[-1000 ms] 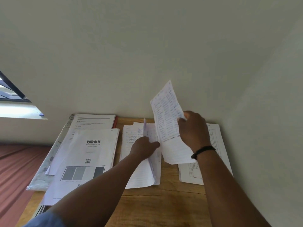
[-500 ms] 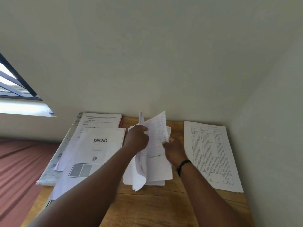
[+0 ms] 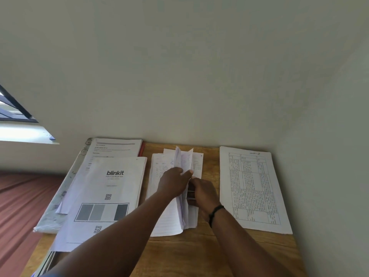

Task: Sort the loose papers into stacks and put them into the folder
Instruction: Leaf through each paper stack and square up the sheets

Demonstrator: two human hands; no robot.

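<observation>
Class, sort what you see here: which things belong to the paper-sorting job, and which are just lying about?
Belong to the job:
left hand and right hand, both on the handwritten stack
table-printed sheet
blinkit stack
folder under it

Just lying about:
wooden table
window
black wristband

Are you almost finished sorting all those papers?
Not yet. Two piles look sorted: the blinkit stack at left and the table sheet at right. The left hand and right hand are both gripping sheets of the handwritten middle pile, some standing on edge. Nothing sorted has visibly gone into a folder; a binder-like edge peeks from under the left stack.
</observation>
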